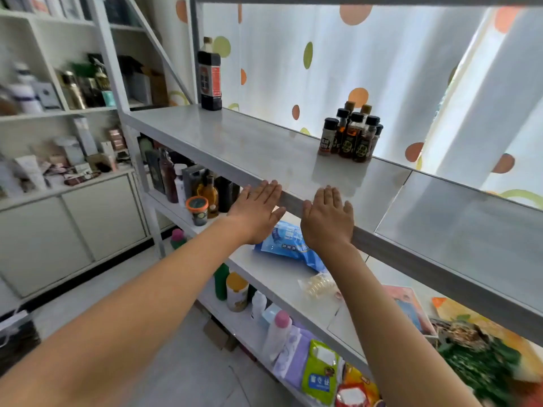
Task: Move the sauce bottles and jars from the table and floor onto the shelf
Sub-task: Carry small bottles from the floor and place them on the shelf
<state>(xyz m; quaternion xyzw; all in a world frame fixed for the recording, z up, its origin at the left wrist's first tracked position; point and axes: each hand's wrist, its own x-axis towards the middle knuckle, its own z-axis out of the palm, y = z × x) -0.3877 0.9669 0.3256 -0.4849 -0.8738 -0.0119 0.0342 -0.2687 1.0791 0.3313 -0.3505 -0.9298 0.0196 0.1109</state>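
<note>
Two hands are raised to the front edge of the shelf (235, 142), both flat with fingers straight and together, holding nothing. Left hand (257, 211) lies with its fingertips on the lip of the board; right hand (327, 217) sits just beside it to the right, fingertips likewise over the lip. Neither touches a bottle.

On the shelf, far left, one tall dark sauce bottle (209, 76) stands upright against the corner post. Well to the right, at the far edge, a tight cluster of small bottles (351, 133) with black caps stands upright, touching one another; the count appears to be about eight, though those at the back are partly hidden.

On the tier below, left, stand several dark bottles (170, 177) and an orange-lidded jar (197, 210). A blue packet (289, 243) lies near the hands on that tier. Lower tiers carry assorted bottles and packets.
</note>
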